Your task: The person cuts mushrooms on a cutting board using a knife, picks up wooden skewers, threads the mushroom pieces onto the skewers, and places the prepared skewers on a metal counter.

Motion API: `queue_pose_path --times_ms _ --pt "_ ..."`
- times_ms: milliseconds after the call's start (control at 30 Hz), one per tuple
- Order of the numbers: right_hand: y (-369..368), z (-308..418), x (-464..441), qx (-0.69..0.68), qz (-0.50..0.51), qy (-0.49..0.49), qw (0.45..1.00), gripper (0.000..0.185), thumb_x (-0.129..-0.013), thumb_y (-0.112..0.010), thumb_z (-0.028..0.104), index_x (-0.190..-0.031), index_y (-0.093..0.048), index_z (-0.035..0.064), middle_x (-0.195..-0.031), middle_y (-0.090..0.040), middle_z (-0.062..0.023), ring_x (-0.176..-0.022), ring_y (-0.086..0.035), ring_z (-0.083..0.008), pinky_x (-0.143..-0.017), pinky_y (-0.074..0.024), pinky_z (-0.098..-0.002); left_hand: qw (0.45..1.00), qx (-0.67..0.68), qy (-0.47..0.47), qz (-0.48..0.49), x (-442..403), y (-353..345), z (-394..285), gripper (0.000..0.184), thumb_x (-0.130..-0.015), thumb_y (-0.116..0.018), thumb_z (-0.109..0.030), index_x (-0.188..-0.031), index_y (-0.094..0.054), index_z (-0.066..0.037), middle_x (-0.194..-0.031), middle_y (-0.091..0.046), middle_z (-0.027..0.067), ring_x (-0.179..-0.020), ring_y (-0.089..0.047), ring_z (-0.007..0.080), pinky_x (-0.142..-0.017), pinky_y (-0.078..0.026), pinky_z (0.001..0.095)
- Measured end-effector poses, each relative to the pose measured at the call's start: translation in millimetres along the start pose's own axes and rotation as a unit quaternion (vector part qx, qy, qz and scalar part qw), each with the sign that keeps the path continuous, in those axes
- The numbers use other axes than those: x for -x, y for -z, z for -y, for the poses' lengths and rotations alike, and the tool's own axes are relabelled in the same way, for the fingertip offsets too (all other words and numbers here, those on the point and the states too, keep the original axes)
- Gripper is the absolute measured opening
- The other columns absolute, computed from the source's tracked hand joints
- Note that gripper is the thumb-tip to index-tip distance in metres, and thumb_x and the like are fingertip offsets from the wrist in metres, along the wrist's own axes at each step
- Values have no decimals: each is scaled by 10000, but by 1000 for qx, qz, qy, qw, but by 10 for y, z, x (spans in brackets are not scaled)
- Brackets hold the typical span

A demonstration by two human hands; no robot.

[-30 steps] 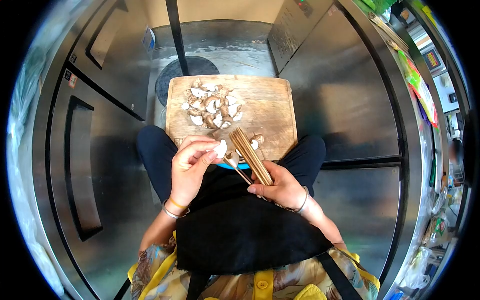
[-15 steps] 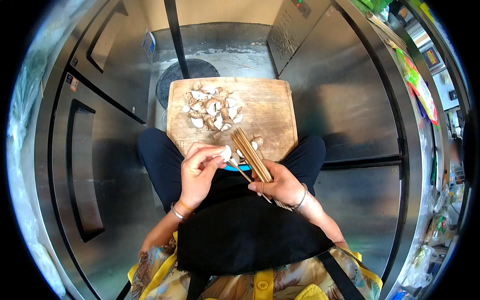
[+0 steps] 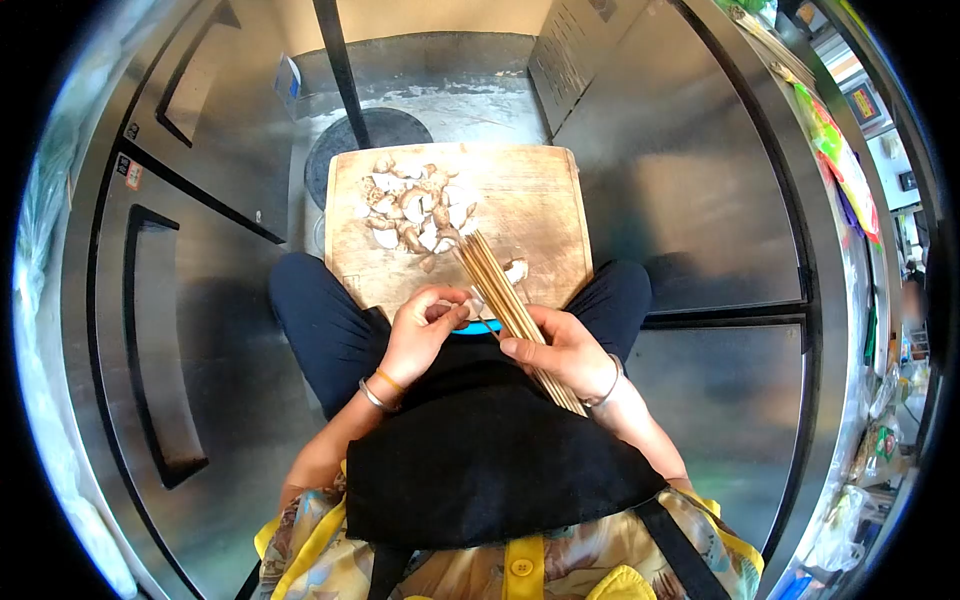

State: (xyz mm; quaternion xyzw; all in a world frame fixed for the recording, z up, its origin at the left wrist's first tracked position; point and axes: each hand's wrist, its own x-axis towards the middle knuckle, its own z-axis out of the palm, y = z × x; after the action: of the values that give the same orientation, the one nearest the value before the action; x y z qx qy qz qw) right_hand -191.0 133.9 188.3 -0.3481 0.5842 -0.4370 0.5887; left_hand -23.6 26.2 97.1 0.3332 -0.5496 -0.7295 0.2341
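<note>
My right hand (image 3: pixel 562 352) is wrapped round a bundle of wooden skewers (image 3: pixel 497 285), which slants up to the left over the board. A single skewer (image 3: pixel 490 327) pokes out from beside that hand toward the left one. At its tip my left hand (image 3: pixel 424 326) pinches a mushroom piece (image 3: pixel 473 306), pale and partly hidden by the fingers. Beyond the hands, a pile of cut mushrooms (image 3: pixel 412 205) with brown caps and white flesh lies on the wooden board (image 3: pixel 530 190). One loose mushroom piece (image 3: pixel 516 270) sits right of the bundle.
Steel cabinet doors stand close on the left (image 3: pixel 250 330) and right (image 3: pixel 700 180). A round dark lid or disc (image 3: pixel 400 128) shows behind the board, beside a black pole (image 3: pixel 338 60). Something blue (image 3: pixel 476 327) edges the board's near side. Packaged goods (image 3: pixel 838 155) line the right-hand shelf.
My left hand has moved right and slightly down, bringing the mushroom piece closer to the bundle. The lone skewer is now mostly hidden. The whole view has shifted slightly.
</note>
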Motion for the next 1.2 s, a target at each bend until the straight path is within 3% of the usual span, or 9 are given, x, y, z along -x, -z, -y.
queue_pose_path --times_ms 167,267,433,633,733,900,933,1000,1200 --pt "84 -48 -33 -75 11 -50 996 248 -827 -645 136 -1028 -577 7 -807 -548 43 -691 -447 -22 -600 -366 -170 999 30 -16 10 5 -5 6 244 -842 -595 -33 -1076 -532 -4 -1014 -546 61 -831 -584 109 -725 -489 234" --pt "75 -72 -51 -51 7 -40 998 314 -802 -670 103 -1071 -556 -12 -870 -576 17 -759 -486 -44 -672 -405 -188 990 30 -88 -109 -103 114 -65 315 -825 -617 -52 -1125 -524 -39 -983 -554 44 -831 -537 90 -740 -468 241" --pt "59 -61 -57 -28 17 -24 999 410 -773 -704 94 -1118 -524 -35 -954 -589 -14 -862 -511 -73 -775 -426 -216 903 -245 -180 -305 -783 902 143 376 -716 -631 62 -1072 -560 -35 -980 -540 84 -739 -540 148 -695 -480 255" --pt "25 -46 -32 -57 27 0 998 514 -765 -708 74 -1196 -457 -51 -1026 -571 -25 -938 -503 -82 -837 -417 -220 862 -414 -163 -243 -984 1068 65 293 -696 -603 77 -964 -617 -40 -924 -573 90 -725 -570 190 -698 -485 269" --pt "16 0 8 -75 28 -7 997 409 -791 -686 90 -1127 -486 -33 -919 -538 8 -831 -475 -59 -718 -419 -205 839 -461 -184 -224 -1005 1112 80 194 -695 -610 64 -868 -618 -21 -834 -588 109 -674 -583 216 -655 -484 293" --pt "-19 20 32 -66 17 -10 998 305 -823 -657 132 -1047 -503 -7 -784 -482 27 -696 -420 -48 -589 -381 -207 847 -446 -197 -212 -874 1163 24 171 -794 -585 2 -960 -619 -18 -813 -595 86 -651 -575 180 -610 -478 278" --pt "-10 -1 29 -44 14 -9 999 298 -825 -654 138 -1038 -501 -4 -774 -485 21 -687 -423 -52 -584 -383 -211 935 -253 -125 -216 -874 1211 74 193 -832 -560 -18 -1020 -602 -14 -829 -596 71 -678 -575 160 -623 -477 257" --pt "-18 -13 27 -25 11 -8 1000 292 -828 -651 145 -1030 -500 -1 -765 -488 14 -678 -427 -55 -579 -385 -214 979 85 -20 -185 -758 1185 20 241 -886 -513 -24 -1119 -560 8 -913 -587 49 -791 -577 140 -691 -493 225" --pt "-22 5 -10 85 3 6 996 304 -814 -668 143 -1012 -488 -2 -771 -514 -14 -641 -475 -53 -554 -414 -219 851 521 48 -36 -317 830 -173 314 -888 -486 -8 -1202 -482 12 -1032 -581 98 -924 -577 191 -854 -499 288"
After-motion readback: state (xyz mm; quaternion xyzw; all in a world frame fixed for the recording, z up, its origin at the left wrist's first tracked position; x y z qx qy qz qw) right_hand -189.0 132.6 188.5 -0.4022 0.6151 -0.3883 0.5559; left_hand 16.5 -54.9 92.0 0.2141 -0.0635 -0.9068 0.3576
